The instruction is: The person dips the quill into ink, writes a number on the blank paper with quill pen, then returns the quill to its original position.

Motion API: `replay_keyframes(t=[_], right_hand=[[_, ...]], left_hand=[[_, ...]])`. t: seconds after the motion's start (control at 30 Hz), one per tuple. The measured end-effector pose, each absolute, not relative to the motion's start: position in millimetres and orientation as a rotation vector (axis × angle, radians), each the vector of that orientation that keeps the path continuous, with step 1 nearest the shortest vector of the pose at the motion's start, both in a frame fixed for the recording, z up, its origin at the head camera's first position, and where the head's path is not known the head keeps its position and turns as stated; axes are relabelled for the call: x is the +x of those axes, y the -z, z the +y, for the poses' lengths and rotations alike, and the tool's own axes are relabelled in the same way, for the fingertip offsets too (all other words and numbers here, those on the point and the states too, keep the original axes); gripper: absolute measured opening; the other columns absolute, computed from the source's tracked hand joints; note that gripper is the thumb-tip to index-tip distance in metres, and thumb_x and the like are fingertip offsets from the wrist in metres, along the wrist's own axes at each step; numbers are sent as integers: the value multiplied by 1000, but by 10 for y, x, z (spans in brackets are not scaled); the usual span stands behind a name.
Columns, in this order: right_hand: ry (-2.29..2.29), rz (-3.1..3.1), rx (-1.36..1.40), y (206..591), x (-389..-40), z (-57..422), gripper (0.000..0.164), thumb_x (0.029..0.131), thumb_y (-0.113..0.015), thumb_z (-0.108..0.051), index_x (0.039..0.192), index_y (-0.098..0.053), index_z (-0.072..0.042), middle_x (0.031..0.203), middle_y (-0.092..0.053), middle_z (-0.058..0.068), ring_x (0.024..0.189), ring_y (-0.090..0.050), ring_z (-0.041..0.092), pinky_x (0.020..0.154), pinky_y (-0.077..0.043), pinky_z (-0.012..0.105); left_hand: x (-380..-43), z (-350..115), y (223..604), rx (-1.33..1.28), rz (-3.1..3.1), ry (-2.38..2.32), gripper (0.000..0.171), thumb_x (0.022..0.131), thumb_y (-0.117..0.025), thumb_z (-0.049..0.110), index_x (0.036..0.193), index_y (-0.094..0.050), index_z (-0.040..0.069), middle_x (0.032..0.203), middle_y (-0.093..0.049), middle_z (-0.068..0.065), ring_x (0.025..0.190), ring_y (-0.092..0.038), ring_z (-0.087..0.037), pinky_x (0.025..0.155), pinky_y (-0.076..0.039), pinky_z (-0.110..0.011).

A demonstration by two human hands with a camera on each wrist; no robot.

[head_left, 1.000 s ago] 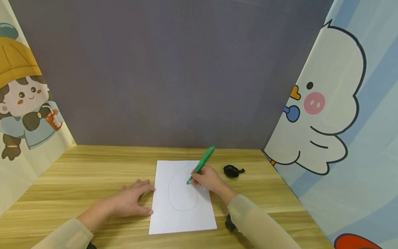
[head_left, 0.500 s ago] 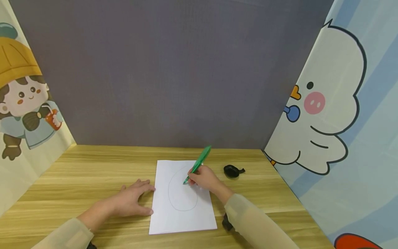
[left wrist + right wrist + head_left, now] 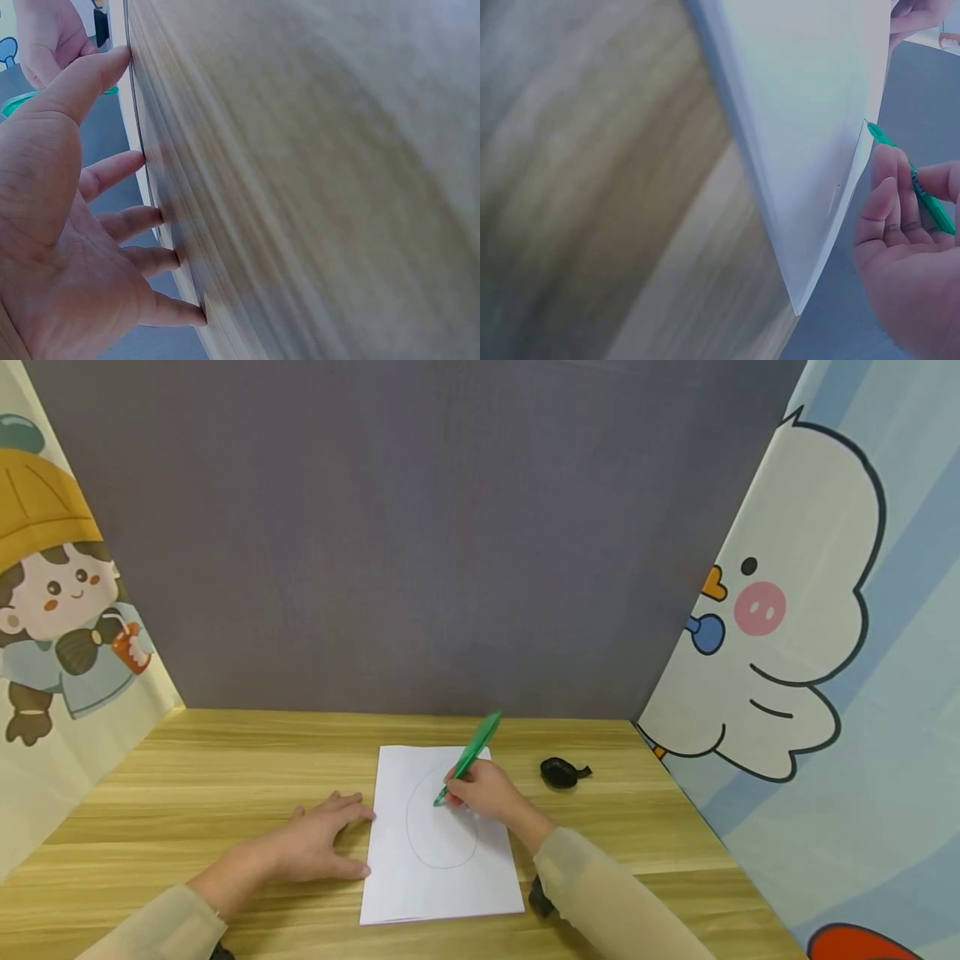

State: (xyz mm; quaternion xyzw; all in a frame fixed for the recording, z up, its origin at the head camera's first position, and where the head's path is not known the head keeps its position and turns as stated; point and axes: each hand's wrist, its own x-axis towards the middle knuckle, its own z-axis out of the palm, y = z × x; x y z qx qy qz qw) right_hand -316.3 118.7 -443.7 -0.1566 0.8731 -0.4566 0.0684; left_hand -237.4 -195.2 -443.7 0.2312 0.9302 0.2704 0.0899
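A sheet of white paper [image 3: 442, 893] lies on the wooden table, with a thin oval outline drawn on it. My right hand [image 3: 483, 789] pinches a green pen [image 3: 477, 739] over the upper part of the sheet, its tip down inside the oval and its back end leaning up to the right. In the right wrist view the pen [image 3: 932, 206] sits between thumb and fingers, tip at the paper [image 3: 810, 112]. My left hand [image 3: 322, 839] rests on the table with fingers spread, fingertips and thumb right at the paper's left edge. The left wrist view shows its fingers [image 3: 131, 223] extended.
A small black object [image 3: 558, 772] with a short tail lies on the table [image 3: 247, 760] to the right of the paper. A grey panel [image 3: 412, 543] stands behind the table, and cartoon-printed sheets flank both sides.
My right hand has moved a little to the left with the pen, whose tip has shifted left across the inside of the oval. The left hand has stayed in place.
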Motion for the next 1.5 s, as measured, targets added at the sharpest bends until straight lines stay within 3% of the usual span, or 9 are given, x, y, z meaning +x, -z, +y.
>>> replay_keyframes(t=[1.0,1.5], right_hand=[[1421,2548,-484,4455,-3070,1008,14,105,-67,-12,106,-78,-3,88,-82,10,77,-75,14,66,-55,22],[1364,2553,-549,4451,-3001,931,14,103,-68,-13,105,-79,-5,85,-81,5,75,-73,10,63,-53,20]], left_hand=[[-2380,-1960,4445,683,2751,-810,78,86,-90,49,150,-62,15,170,-41,-31,158,-26,-67,110,-9,-99],[-2385,-1954,4451,688,2762,-799,78,86,-90,51,149,-62,16,170,-43,-29,158,-28,-67,109,-11,-100]])
